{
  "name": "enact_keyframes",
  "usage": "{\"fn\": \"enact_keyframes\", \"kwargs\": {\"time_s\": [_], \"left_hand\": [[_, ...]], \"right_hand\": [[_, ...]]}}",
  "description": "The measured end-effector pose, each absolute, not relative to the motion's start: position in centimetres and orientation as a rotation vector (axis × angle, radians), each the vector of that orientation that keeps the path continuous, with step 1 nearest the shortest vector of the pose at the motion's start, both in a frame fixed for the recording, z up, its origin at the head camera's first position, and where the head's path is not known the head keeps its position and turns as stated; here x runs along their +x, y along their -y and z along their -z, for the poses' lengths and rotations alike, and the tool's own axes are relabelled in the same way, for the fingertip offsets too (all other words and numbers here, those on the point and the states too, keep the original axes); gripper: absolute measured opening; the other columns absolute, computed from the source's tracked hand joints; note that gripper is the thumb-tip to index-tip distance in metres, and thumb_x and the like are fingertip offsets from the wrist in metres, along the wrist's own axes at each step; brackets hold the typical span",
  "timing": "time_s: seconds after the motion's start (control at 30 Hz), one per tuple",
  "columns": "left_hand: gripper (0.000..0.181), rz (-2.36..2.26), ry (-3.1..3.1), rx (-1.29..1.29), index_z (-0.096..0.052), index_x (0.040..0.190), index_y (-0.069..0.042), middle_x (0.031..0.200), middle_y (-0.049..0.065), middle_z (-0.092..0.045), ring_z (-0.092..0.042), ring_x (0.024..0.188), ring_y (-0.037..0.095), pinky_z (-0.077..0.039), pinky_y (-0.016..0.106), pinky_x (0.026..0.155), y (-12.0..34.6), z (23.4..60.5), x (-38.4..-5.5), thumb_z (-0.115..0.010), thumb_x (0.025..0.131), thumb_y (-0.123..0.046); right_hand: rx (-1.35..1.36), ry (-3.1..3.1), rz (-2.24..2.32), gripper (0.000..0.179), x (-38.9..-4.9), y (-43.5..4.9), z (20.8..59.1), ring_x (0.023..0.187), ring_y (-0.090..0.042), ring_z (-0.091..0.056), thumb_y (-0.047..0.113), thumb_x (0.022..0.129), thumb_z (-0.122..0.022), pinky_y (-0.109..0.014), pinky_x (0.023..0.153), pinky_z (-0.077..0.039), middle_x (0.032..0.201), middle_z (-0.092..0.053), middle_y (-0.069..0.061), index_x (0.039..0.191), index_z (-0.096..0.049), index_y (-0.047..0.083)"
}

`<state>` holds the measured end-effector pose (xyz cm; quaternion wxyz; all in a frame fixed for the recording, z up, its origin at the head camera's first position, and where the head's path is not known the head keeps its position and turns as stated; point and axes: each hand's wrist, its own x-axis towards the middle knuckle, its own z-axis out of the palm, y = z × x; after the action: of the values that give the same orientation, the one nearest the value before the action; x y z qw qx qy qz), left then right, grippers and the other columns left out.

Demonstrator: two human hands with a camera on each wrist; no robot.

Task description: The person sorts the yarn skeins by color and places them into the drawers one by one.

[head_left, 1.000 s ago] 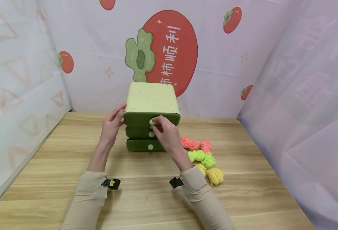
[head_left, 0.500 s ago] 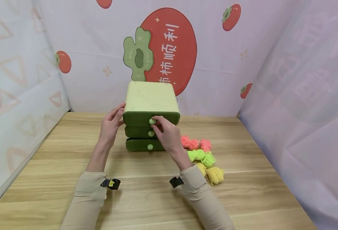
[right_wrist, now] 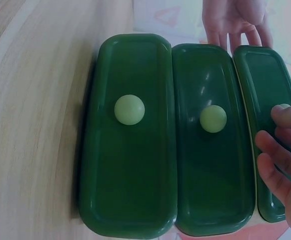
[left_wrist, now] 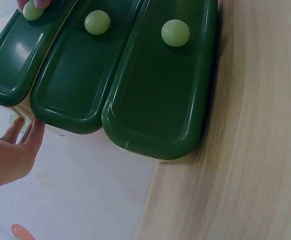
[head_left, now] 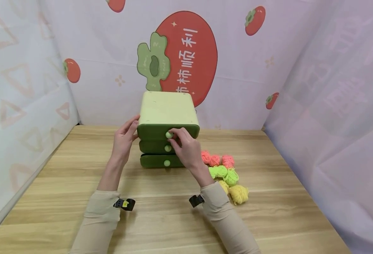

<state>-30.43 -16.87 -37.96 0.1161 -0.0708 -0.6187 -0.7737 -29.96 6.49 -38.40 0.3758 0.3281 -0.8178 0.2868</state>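
A small three-drawer cabinet (head_left: 169,109) with a pale yellow-green top and dark green drawer fronts stands on the table. My right hand (head_left: 188,148) pinches the round light green knob (head_left: 169,135) of the top drawer (head_left: 151,131) between thumb and fingers. On the cabinet's left side rest the extended fingers of my left hand (head_left: 122,143), also visible in the left wrist view beside the upper drawers. The middle drawer's knob (right_wrist: 213,119) and the bottom drawer's knob (right_wrist: 129,110) are untouched. A thin dark gap runs above the bottom drawer (head_left: 154,161).
Right of the cabinet lie yarn balls in rows: coral (head_left: 228,161), bright green (head_left: 231,176) and yellow (head_left: 238,194). My right forearm partly covers them. The wood-grain table (head_left: 161,218) meets printed cloth walls (head_left: 237,91) at the back and sides.
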Motion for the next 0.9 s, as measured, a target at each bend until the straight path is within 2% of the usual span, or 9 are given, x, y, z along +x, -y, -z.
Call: {"fn": "enact_keyframes", "kwargs": {"time_s": [0.43, 0.77, 0.9], "left_hand": [[0.049, 2.269, 1.814, -0.208, -0.056, 0.143, -0.017, 0.152, -0.002, -0.048, -0.048, 0.126, 0.008, -0.050, 0.022, 0.084, 17.0, 37.7, -30.3, -0.062, 0.098, -0.036], [0.051, 2.247, 1.862, -0.223, -0.053, 0.145, -0.017, 0.155, -0.004, -0.045, -0.040, 0.141, 0.012, -0.048, 0.024, 0.093, 17.0, 37.6, -30.2, -0.060, 0.099, -0.037], [0.051, 2.239, 1.872, -0.216, -0.053, 0.145, -0.017, 0.155, -0.004, -0.045, -0.040, 0.142, 0.013, -0.047, 0.024, 0.095, 17.0, 37.7, -30.2, -0.060, 0.099, -0.038]], "right_hand": [[0.865, 2.082, -0.650, 0.021, -28.9, -6.7, 38.2, 0.065, -0.011, -0.058, 0.017, 0.092, -0.073, -0.021, 0.050, -0.044, 0.090, -0.063, -0.001, 0.111, -0.067, 0.011], [0.892, 2.071, -0.599, 0.022, -27.8, -7.3, 38.3, 0.062, -0.007, -0.055, 0.018, 0.092, -0.074, -0.018, 0.048, -0.042, 0.091, -0.063, -0.001, 0.112, -0.067, 0.011], [0.902, 2.069, -0.587, 0.022, -27.4, -7.4, 38.3, 0.060, -0.007, -0.055, 0.018, 0.092, -0.073, -0.018, 0.048, -0.042, 0.090, -0.063, -0.001, 0.111, -0.068, 0.010]]}}
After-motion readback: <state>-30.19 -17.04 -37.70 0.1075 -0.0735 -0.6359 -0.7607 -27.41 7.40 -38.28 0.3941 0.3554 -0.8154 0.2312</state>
